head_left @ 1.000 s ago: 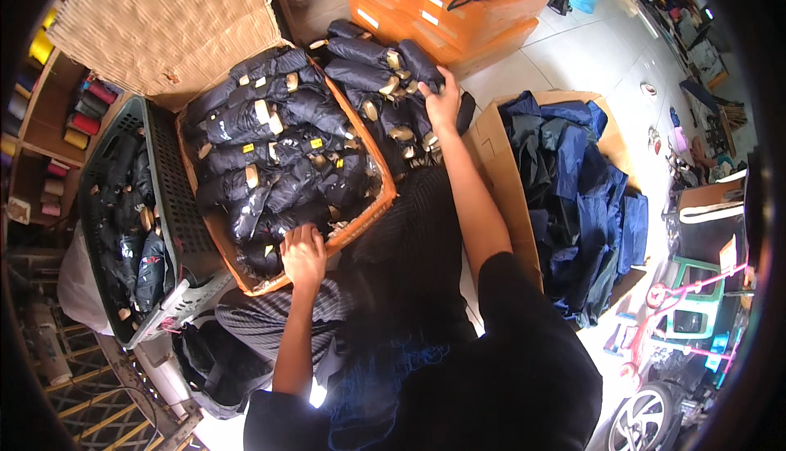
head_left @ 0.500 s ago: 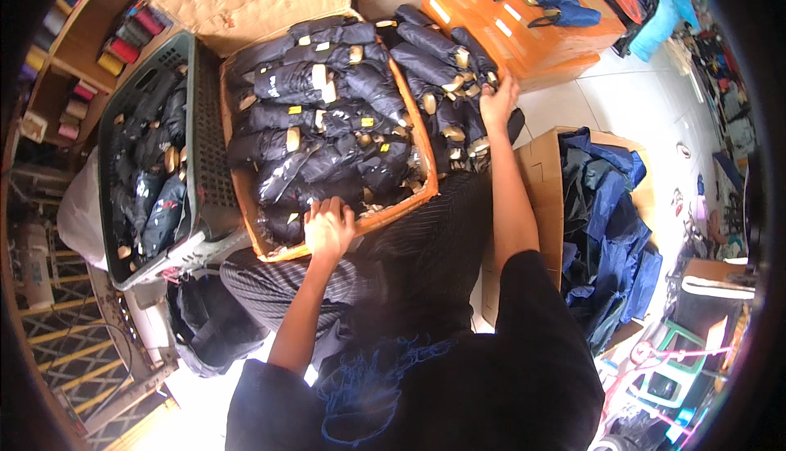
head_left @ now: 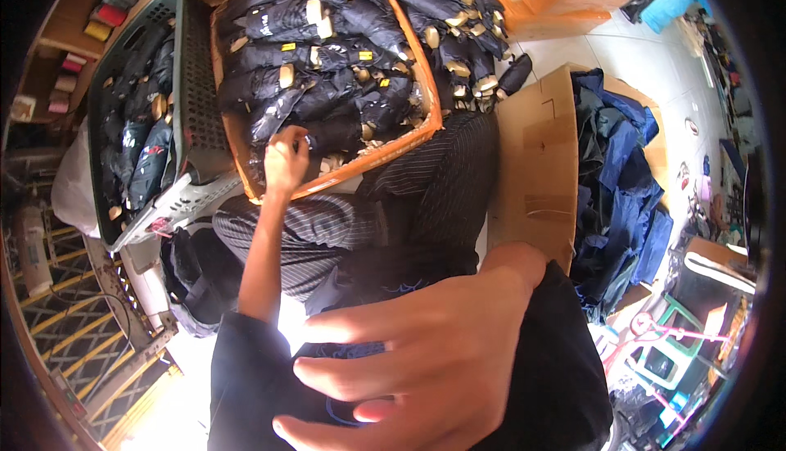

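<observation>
Dozens of black folded umbrellas (head_left: 368, 19) with pale handles fill an orange-edged cardboard carton (head_left: 372, 159) set against the seated wearer's striped trousers (head_left: 327, 218), as I see it from my distant post through the head camera. The left hand (head_left: 285, 163) reaches over the carton's near rim at its left corner, fingers curled down among the bundles; I cannot tell whether they have hold of one. Just to the right of those fingers lies the nearest umbrella (head_left: 337, 134), inside the carton, its long axis running roughly left to right. The right hand (head_left: 426, 353) is well apart from it, raised close to my lens in front of the torso, fingers spread wide, with nothing visible in them; from there the same umbrella lies ahead and to the left, making the left hand the nearer. More umbrellas are heaped beyond the carton's right edge, a plastic basket (head_left: 211, 99) holds others at left, and navy fabric (head_left: 618, 164) fills a brown cardboard box (head_left: 534, 156) at right.
</observation>
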The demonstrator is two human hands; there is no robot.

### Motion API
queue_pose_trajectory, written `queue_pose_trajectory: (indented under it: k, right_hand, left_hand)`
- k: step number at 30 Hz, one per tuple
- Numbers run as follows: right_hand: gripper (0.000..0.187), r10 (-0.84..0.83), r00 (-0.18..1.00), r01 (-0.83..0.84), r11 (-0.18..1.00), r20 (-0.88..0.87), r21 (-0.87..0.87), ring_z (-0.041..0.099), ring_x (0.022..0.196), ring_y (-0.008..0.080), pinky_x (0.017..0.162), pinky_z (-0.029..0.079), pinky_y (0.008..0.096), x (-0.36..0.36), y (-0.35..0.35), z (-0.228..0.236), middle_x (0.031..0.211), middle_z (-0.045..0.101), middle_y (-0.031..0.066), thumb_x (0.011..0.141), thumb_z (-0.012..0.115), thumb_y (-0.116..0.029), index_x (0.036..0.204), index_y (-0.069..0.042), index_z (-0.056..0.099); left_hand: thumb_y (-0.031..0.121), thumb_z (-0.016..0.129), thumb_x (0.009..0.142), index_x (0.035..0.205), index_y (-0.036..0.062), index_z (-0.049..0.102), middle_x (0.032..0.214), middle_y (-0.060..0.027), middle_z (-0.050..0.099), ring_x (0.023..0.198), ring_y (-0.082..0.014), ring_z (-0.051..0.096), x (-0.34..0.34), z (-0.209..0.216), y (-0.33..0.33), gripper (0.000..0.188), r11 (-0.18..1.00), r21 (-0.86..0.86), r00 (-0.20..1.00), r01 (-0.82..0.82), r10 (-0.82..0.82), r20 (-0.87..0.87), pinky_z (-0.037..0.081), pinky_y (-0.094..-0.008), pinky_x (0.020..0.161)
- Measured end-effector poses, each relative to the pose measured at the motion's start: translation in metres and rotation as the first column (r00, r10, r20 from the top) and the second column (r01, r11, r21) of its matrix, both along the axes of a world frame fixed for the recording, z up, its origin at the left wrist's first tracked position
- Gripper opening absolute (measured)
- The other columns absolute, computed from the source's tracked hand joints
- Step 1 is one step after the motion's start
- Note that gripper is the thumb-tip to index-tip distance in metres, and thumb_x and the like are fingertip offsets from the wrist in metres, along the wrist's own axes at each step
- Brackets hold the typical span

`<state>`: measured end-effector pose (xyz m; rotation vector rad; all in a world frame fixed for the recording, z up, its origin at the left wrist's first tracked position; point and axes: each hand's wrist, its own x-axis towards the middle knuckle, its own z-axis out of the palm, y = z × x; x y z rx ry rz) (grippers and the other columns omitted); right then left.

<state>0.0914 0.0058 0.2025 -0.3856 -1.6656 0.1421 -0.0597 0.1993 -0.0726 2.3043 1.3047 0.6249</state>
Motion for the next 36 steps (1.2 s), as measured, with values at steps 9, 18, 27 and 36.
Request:
queue_pose_trajectory:
  k: [9, 18, 27, 36]
  right_hand:
    - [0.018, -0.042, 0.999, 0.033, 0.960, -0.026, -0.279, 0.066, 0.066, 0.0275, 0.057, 0.054, 0.0366, 0.039, -0.003, -0.016, 0.082, 0.068, 0.0157, 0.070, 0.059, 0.004, 0.087, 0.000, 0.065]
    - [0.011, -0.175, 0.984, 0.124, 0.621, 0.017, -0.774, 0.066, 0.072, 0.0187, 0.067, 0.052, 0.0287, 0.041, -0.004, -0.091, 0.084, 0.067, 0.0124, 0.088, 0.052, 0.006, 0.091, 0.005, 0.063]
    - [0.043, -0.403, 0.883, -0.099, 0.344, -0.242, -0.934, 0.061, 0.099, 0.0183, 0.079, 0.053, 0.0301, 0.043, 0.042, -0.198, 0.122, 0.053, 0.0134, 0.092, 0.063, -0.009, 0.129, -0.002, 0.043]
    - [0.026, -0.525, 0.548, -0.542, 0.370, -0.651, -0.754, 0.062, 0.092, 0.0154, 0.072, 0.058, 0.0328, 0.033, 0.069, -0.211, 0.103, 0.060, 0.0063, 0.089, 0.066, -0.007, 0.111, -0.004, 0.053]
  left_hand:
    - [0.022, 0.076, 0.076, 0.128, -0.0009, 0.047, 0.114, -0.0209, 0.055, 0.114, -0.0390, 0.051, -0.052, -0.014, 0.064, 0.063, 0.993, 0.049, 0.984, -0.104, 0.110, -0.138, 0.043, -0.0450, 0.097]
    - [0.031, 0.088, 0.060, 0.118, 0.0097, 0.049, 0.118, -0.0111, 0.049, 0.114, -0.0306, 0.048, -0.026, -0.003, 0.065, 0.072, 0.957, 0.162, 0.819, -0.239, 0.289, -0.496, 0.043, -0.0467, 0.093]
    - [0.014, 0.082, 0.057, 0.114, 0.0065, 0.055, 0.106, -0.0101, 0.060, 0.102, -0.0306, 0.053, -0.011, 0.053, 0.000, 0.064, 0.984, 0.170, 0.999, 0.044, -0.049, 0.024, 0.042, -0.0424, 0.091]
    - [0.013, 0.081, 0.071, 0.129, 0.0032, 0.048, 0.128, -0.0129, 0.050, 0.111, -0.0264, 0.052, 0.001, 0.074, -0.045, 0.068, 0.961, -0.208, 0.792, 0.185, -0.021, 0.610, 0.045, -0.0392, 0.095]
